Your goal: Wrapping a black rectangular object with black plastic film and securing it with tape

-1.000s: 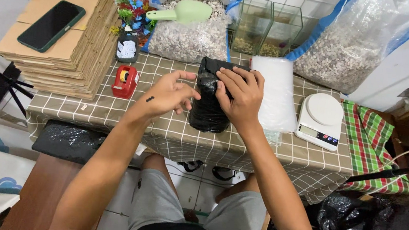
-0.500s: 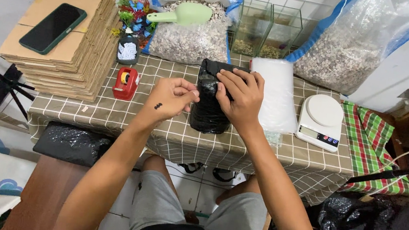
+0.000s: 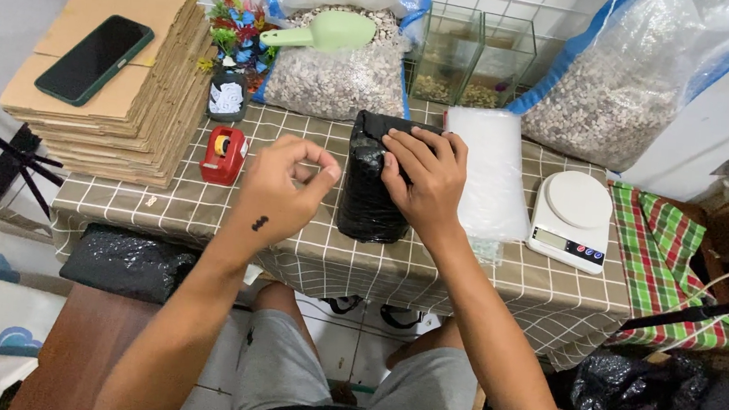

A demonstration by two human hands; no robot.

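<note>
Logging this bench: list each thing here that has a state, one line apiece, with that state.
Black packet: lying on the table, pressed under the right hand.
Left hand: off the packet, fingertips pinched, holding nothing visible.
Gravel bag: open, green scoop resting on top.
Phone: screen dark, lying on the cardboard stack.
Scale: nothing on its plate.

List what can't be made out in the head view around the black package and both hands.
- Black package: its right upper side, hidden under the right hand.
- Left hand: whether the pinched fingertips hold anything, too small to tell.
- Scale: display reading, too small.
- Right-hand gravel bag: top cut off by the frame edge.
- Glass tanks: contents blurred behind the glass.
</note>
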